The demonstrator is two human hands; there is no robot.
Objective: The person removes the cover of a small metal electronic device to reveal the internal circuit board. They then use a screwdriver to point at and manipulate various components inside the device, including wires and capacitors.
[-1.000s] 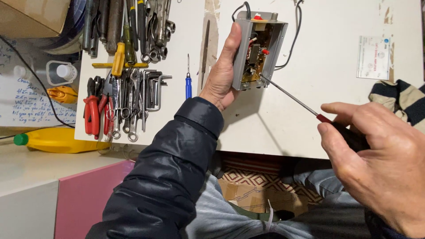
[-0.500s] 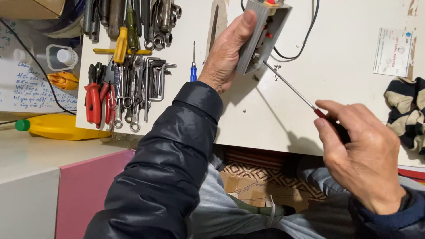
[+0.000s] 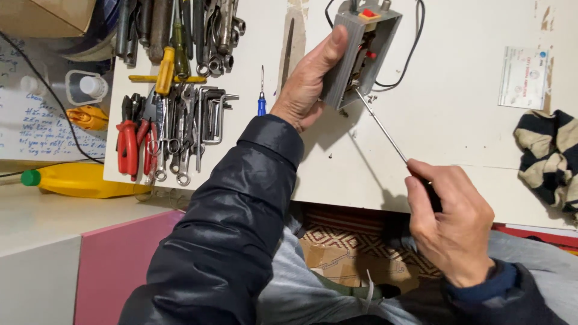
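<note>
We see one grey box, open on its side, near the far edge of the white tabletop; inside sit small electrical parts and a red piece, with another red piece on top and a black cable trailing behind. Our left hand wraps around the box, fingers closed on its wall. Our right hand grips one long screwdriver, its tip inside the box. A striped cloth lies at the right edge.
</note>
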